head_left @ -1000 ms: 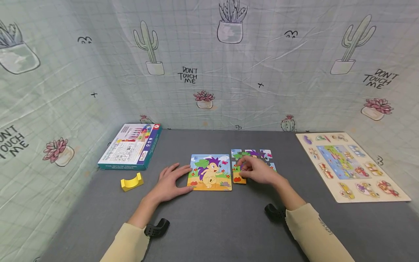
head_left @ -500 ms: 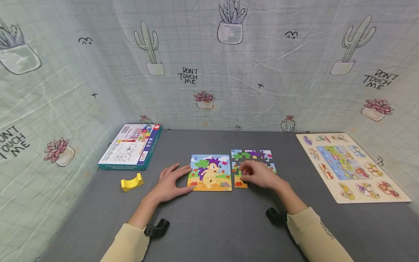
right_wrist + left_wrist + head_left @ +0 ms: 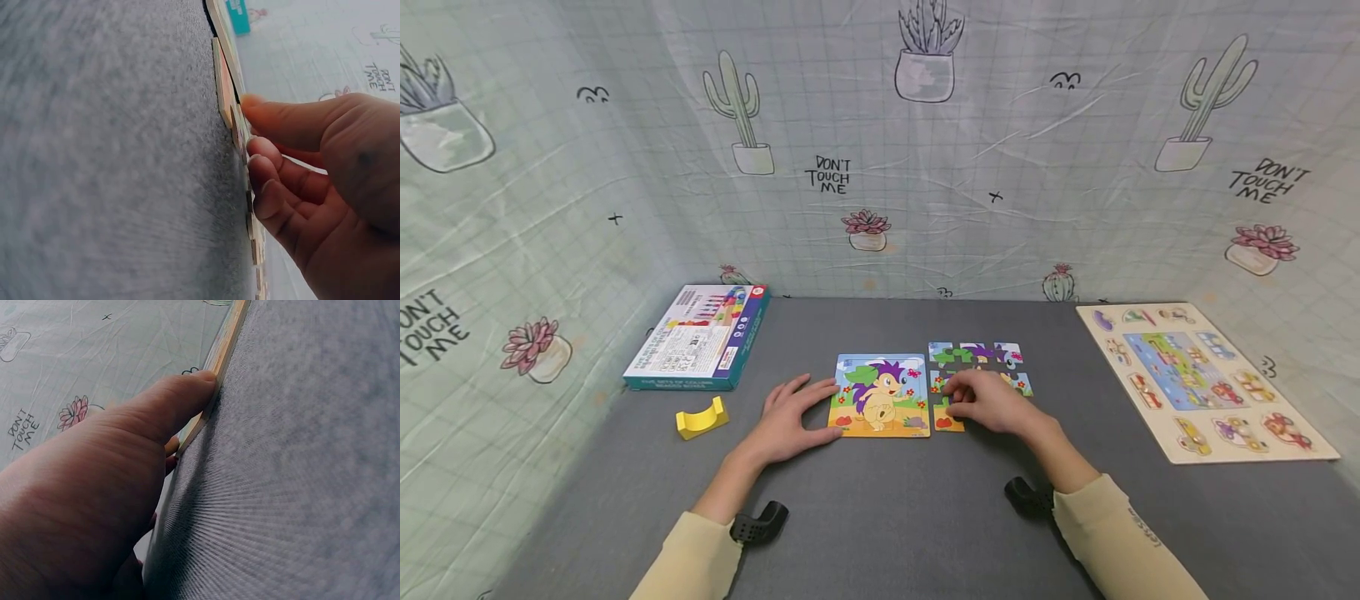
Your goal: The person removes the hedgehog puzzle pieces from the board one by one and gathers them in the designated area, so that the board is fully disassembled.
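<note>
In the head view a square hedgehog picture board [image 3: 880, 396] lies flat in the middle of the dark table. My left hand [image 3: 792, 421] rests at its left edge, fingers spread, thumb at the lower left corner; the left wrist view has the thumb [image 3: 178, 403] against the board's wooden edge. Right of the board lies a group of jigsaw pieces [image 3: 977, 354] with small gaps. My right hand [image 3: 992, 400] covers part of them, thumb and forefinger pinching the orange corner jigsaw piece [image 3: 949, 422]. That piece [image 3: 223, 84] lies low on the table in the right wrist view.
A flat boxed game [image 3: 696, 333] sits at the back left, with a yellow curved block [image 3: 702, 417] in front of it. On the right lies a wooden peg puzzle board [image 3: 1210, 383]. Printed cloth [image 3: 865, 125] walls the table at back and sides.
The right hand has shifted the orange corner piece slightly toward the person, exposing more of the pieces behind it. The left hand and picture board have stayed put.
</note>
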The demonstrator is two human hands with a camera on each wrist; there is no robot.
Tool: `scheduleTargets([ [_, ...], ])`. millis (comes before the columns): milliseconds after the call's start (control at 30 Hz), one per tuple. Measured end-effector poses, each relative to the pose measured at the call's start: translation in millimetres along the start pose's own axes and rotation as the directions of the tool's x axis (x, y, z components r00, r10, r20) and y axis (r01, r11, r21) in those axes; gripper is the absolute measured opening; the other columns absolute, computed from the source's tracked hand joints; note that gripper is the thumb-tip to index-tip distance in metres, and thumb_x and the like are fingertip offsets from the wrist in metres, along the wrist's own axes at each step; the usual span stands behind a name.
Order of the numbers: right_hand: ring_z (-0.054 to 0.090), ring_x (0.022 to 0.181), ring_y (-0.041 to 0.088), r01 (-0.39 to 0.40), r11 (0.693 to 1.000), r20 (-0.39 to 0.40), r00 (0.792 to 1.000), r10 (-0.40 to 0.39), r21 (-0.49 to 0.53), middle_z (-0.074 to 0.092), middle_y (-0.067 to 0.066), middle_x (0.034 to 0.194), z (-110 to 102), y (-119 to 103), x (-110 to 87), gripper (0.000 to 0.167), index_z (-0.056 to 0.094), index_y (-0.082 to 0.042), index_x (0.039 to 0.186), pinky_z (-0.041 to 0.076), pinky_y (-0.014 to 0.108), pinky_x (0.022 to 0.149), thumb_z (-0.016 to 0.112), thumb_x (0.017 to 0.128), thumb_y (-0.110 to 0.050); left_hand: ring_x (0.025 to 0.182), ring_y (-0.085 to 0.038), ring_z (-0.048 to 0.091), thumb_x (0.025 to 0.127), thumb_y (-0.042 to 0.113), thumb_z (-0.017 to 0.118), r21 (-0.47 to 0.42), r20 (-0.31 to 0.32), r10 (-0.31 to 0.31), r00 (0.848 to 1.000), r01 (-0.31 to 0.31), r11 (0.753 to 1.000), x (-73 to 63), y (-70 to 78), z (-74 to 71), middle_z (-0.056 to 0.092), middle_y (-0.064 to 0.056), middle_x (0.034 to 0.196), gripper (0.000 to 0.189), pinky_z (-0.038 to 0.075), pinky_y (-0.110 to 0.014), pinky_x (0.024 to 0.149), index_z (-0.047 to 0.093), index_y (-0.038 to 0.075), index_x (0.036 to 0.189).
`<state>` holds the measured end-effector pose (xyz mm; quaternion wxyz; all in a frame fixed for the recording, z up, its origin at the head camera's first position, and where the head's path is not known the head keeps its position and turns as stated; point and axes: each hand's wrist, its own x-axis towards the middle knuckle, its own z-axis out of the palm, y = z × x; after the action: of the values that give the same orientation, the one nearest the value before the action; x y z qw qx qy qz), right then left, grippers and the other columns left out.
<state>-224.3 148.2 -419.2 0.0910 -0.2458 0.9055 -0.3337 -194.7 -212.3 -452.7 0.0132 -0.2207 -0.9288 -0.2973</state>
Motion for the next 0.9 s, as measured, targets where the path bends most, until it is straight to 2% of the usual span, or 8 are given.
scheduleTargets([
  [533, 0.057, 0.08, 0.013, -0.003, 1.0, 0.0, 1.0, 0.003, 0.007, 0.062, -0.003, 0.087, -0.1, -1.2, -1.9, 0.022, 0.068, -0.002, 0.108, 0.051, 0.032, 0.073, 0.077, 0.09, -0.013, 0.146, -0.041, 0.025, 0.087, 0.045, 0.078, 0.007, 0.003, 0.008, 1.0, -0.008, 1.0, 0.4, -0.2, -0.7, 0.05, -0.006, 0.151, 0.068, 0.009, -0.066, 0.113, 0.058, 0.014, 0.144],
  [900, 0.058, 0.085, 0.015, 0.042, 0.997, -0.018, 0.999, -0.041, 0.062, 0.062, -0.002, 0.092, -5.9, -4.8, -2.6, 0.024, 0.067, -0.001, 0.112, 0.052, 0.034, 0.076, 0.075, 0.092, -0.01, 0.147, -0.04, 0.024, 0.085, 0.045, 0.078, 0.004, 0.01, 0.0, 1.0, 0.0, 1.0, 0.1, 1.7, -2.3, 0.05, -0.006, 0.151, 0.07, 0.008, -0.064, 0.113, 0.057, 0.014, 0.145],
])
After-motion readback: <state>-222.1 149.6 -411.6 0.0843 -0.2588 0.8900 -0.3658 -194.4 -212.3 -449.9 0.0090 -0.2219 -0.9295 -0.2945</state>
